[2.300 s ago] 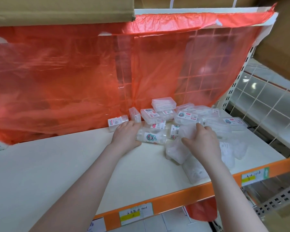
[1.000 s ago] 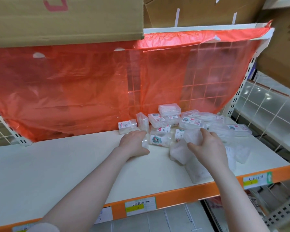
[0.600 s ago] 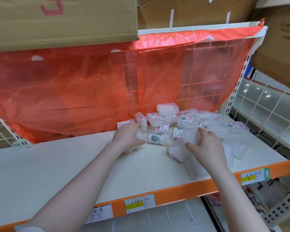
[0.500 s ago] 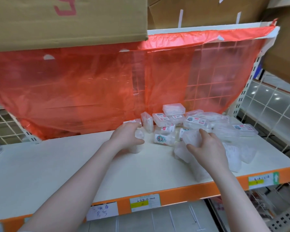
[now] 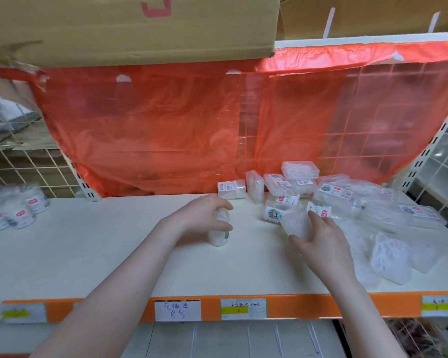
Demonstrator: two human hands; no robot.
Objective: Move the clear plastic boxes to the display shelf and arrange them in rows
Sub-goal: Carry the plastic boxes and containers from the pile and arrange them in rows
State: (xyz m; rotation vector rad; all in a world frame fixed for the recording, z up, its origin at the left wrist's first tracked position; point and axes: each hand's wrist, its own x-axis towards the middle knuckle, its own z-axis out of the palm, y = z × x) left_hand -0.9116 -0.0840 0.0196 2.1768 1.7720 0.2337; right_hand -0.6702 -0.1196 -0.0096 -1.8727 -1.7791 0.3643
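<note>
A translucent red plastic sheet (image 5: 192,130) hangs over the white wire grid (image 5: 23,166) behind the cream shelf (image 5: 88,254), whose orange front edge (image 5: 321,303) carries paper labels (image 5: 177,310), beneath a cardboard box (image 5: 114,27).

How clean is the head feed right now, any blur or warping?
Head view: the left hand and its clear box look soft, the shelf edge bows from the wide lens, and the box pile at right is hazy.
</note>
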